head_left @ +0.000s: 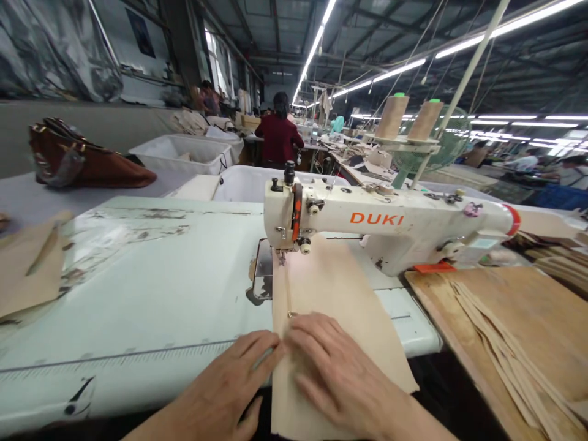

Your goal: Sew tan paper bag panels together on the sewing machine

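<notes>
A beige fabric piece (340,294) with a zipper along its left edge lies on the sewing table, running under the needle of a white DUKI sewing machine (395,223). My left hand (229,386) rests at the fabric's left edge, fingertips touching the zipper strip. My right hand (335,367) lies flat on the fabric, fingers spread, pressing it down beside the zipper. Both hands sit near the table's front edge, well short of the needle (281,257).
The pale green table top (151,288) stretches left, with tan pieces (27,263) at its far left. A wooden board (519,318) with stacked strips is at right. White bins (184,153), a brown bag (78,156) and a person in red (278,135) are behind.
</notes>
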### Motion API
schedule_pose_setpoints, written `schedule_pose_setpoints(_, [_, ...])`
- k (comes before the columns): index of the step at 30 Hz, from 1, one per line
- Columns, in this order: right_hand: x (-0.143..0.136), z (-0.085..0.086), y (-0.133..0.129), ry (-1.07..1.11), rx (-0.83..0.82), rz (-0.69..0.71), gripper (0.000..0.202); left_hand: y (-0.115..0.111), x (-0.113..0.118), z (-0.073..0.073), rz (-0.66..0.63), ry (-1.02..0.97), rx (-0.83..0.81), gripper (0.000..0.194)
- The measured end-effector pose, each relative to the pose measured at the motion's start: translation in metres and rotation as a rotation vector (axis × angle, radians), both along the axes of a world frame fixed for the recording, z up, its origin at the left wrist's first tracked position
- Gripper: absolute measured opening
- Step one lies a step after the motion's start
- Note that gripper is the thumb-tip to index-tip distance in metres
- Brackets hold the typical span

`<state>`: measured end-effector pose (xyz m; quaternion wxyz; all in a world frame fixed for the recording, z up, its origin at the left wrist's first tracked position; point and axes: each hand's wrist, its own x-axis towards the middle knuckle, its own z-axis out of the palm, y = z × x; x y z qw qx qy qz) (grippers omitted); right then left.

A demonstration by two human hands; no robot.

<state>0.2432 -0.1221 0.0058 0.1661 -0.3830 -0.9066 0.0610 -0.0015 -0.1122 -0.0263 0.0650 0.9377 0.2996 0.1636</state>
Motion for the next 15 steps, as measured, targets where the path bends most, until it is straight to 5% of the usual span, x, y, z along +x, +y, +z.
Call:
schedule_pose_setpoints(3, [-0.005, -0.023, -0.027, -0.088, 0.184, 0.051, 0.07, 0.003, -0.003, -0.001, -0.036, 0.016, -0.086, 0.076])
schedule_pose_setpoints(8, [-0.01, -0.055, -0.036, -0.085, 0.445, -0.083, 0.05, 0.012, -0.008, 0.012, -0.079, -0.03, -0.167, 0.074])
schedule_pose_setpoints(12, [-0.009, -0.063, -0.027, -0.023, 0.544, -0.08, 0.033, 0.045, -0.002, 0.013, 0.117, -0.115, -0.081, 0.04])
schedule_pose_setpoints(15, [-0.014, -0.08, -0.019, 0.043, 0.611, -0.124, 0.026, 0.075, 0.008, 0.004, 0.176, -0.117, 0.007, 0.043])
